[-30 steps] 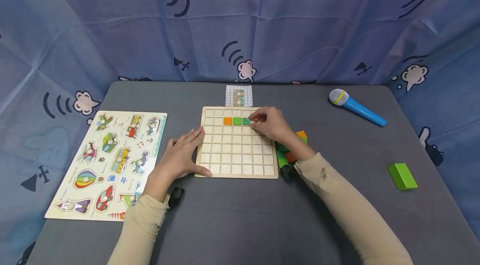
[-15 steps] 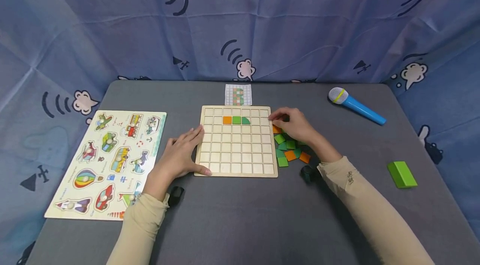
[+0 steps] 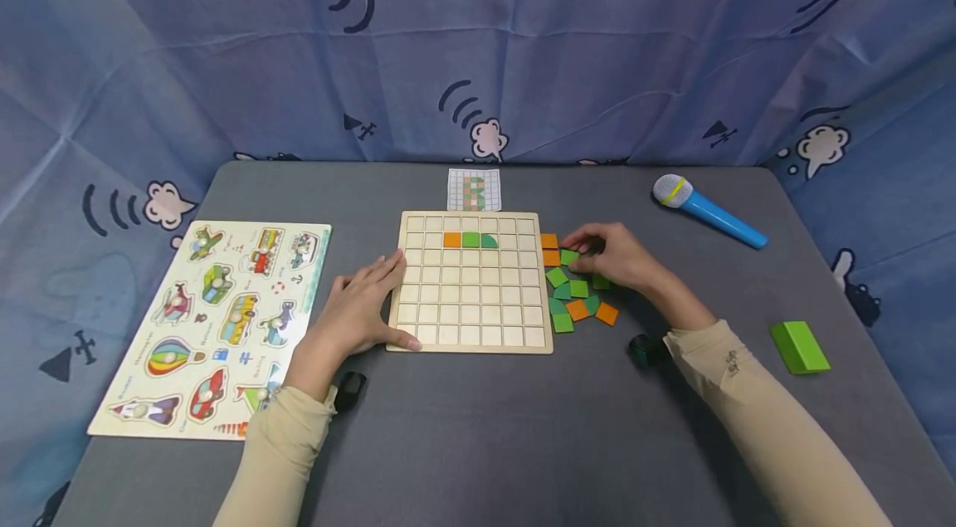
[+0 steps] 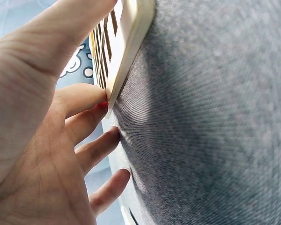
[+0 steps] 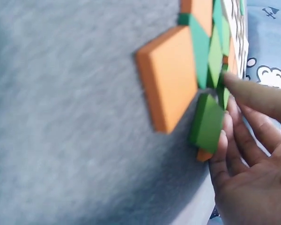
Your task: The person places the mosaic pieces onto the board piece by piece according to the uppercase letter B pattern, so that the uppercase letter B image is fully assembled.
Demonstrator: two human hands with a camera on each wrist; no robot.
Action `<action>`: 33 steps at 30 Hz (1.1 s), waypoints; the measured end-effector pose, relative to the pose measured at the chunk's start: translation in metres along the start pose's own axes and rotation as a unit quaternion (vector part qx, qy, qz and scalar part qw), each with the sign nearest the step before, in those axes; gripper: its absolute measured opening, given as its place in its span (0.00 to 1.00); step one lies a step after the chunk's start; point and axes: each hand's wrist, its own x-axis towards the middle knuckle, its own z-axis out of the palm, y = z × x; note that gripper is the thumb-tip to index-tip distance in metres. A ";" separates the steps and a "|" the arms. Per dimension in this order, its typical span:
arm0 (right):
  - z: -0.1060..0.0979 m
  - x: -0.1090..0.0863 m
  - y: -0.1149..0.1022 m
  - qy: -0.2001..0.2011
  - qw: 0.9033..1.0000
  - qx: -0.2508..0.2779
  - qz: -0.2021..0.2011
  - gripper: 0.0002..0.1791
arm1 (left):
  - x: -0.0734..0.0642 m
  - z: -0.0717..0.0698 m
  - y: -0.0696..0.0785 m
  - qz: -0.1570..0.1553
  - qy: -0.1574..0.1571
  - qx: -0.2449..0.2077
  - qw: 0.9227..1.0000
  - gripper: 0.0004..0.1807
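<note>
A wooden grid board (image 3: pixel 470 295) lies mid-table. My left hand (image 3: pixel 362 304) rests at its left side, thumb at the near corner and fingers along the edge; in the left wrist view, the fingertips touch the board's rim (image 4: pixel 126 56). One row of the board bears an orange square tile (image 3: pixel 451 240), a green square tile (image 3: pixel 470 240) and a dark green rounded tile (image 3: pixel 489 241). Right of the board, my right hand (image 3: pixel 620 256) pinches a light green tile (image 3: pixel 569 257) between thumb and finger. Loose orange tiles (image 5: pixel 171 79) and green ones lie around it.
A small printed pattern card (image 3: pixel 474 190) lies behind the board. At left is a vehicle peg puzzle (image 3: pixel 217 328). A blue toy microphone (image 3: pixel 709 212) lies back right, and a green block (image 3: pixel 800 348) sits at far right.
My right hand has left the dark green rounded tile on the board and moved right to the loose tiles, uncovering more of them. My left hand has stayed at the board's edge.
</note>
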 end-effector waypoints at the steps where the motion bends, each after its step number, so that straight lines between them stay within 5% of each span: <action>1: 0.000 0.000 0.001 -0.002 1.000 -0.001 0.005 0.19 | 0.000 0.000 0.000 0.000 0.001 0.000 1.000 0.71; 16: -0.019 -0.013 0.007 -0.074 0.997 -0.002 -0.003 0.27 | 0.000 0.001 -0.001 -0.001 -0.001 -0.003 1.000 0.71; 23: -0.014 -0.013 0.012 -0.027 0.999 -0.025 0.020 0.26 | 0.000 0.000 -0.001 0.001 0.003 -0.002 1.000 0.72; 33: -0.001 -0.005 0.002 0.018 0.996 -0.086 -0.005 0.15 | 0.000 0.001 -0.001 -0.003 0.003 0.002 1.000 0.72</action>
